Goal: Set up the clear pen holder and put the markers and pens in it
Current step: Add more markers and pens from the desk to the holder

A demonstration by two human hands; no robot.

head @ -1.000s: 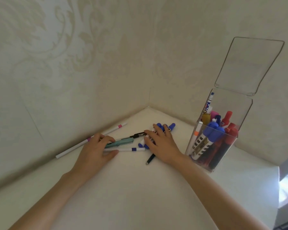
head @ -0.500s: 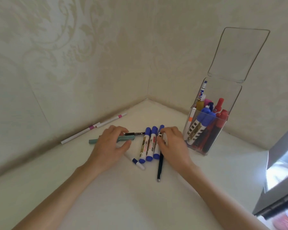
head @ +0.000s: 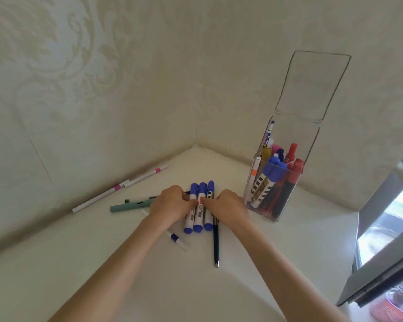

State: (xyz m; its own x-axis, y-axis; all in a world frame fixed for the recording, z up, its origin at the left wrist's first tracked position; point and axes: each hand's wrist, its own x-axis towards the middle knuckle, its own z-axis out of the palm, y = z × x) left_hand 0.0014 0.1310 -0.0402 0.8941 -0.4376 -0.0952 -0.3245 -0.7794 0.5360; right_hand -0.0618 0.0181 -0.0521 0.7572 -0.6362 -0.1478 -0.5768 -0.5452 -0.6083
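Three blue-capped white markers [head: 198, 219] lie side by side on the white surface. My left hand [head: 169, 205] and my right hand [head: 229, 206] close on them from either side, with curled fingers meeting over the middle marker. To the right stands the clear pen holder [head: 297, 135], its lid [head: 312, 84] flipped up. It holds several blue and red markers and pens. A black pen [head: 216, 242] lies beside my right wrist. A short white pen with a blue band [head: 177, 239] lies below my left wrist.
A teal pen [head: 130, 204] sits left of my left hand. Two thin white pens with pink bands [head: 102, 198] [head: 147, 176] lie along the left wall. Walls meet in a corner behind. A dark grey frame [head: 382, 252] stands at the right edge.
Both hands have drawn closer together over the three blue markers, which now lie tightly side by side. The view has shifted slightly; the holder has not moved.
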